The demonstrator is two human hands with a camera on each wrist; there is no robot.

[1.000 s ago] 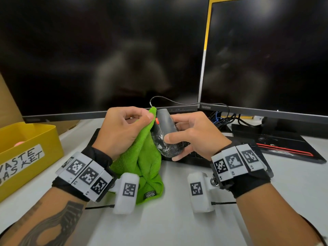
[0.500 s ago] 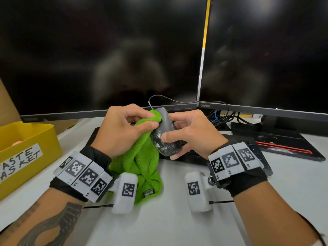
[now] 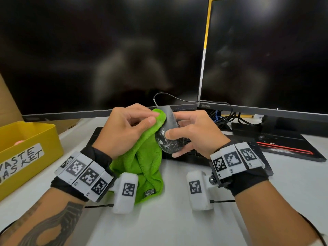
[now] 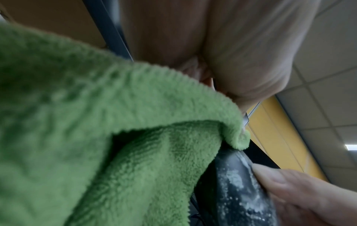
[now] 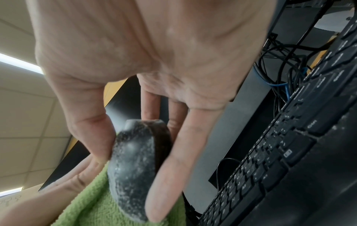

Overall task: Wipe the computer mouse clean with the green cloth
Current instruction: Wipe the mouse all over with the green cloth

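A black wired computer mouse (image 3: 170, 139) dusted with white specks is held tilted above the desk, between thumb and fingers of my right hand (image 3: 191, 134). My left hand (image 3: 127, 128) pinches a fold of the green cloth (image 3: 142, 157) and presses it against the mouse's upper left side; the rest of the cloth hangs down onto the desk. In the left wrist view the cloth (image 4: 96, 137) covers the top of the dusty mouse (image 4: 237, 188). In the right wrist view the thumb and fingers clasp the mouse (image 5: 133, 165) with the cloth (image 5: 100, 203) below it.
A black keyboard (image 3: 195, 155) lies under the hands. Two dark monitors (image 3: 106, 50) stand behind, with cables (image 3: 223, 118) beneath the right one. A yellow waste basket (image 3: 26, 151) sits at the left. A black laptop-like slab (image 3: 284, 142) lies at the right.
The left hand has slid the cloth up along the mouse towards its front end, now covering the red scroll wheel. The right hand keeps the same grip.
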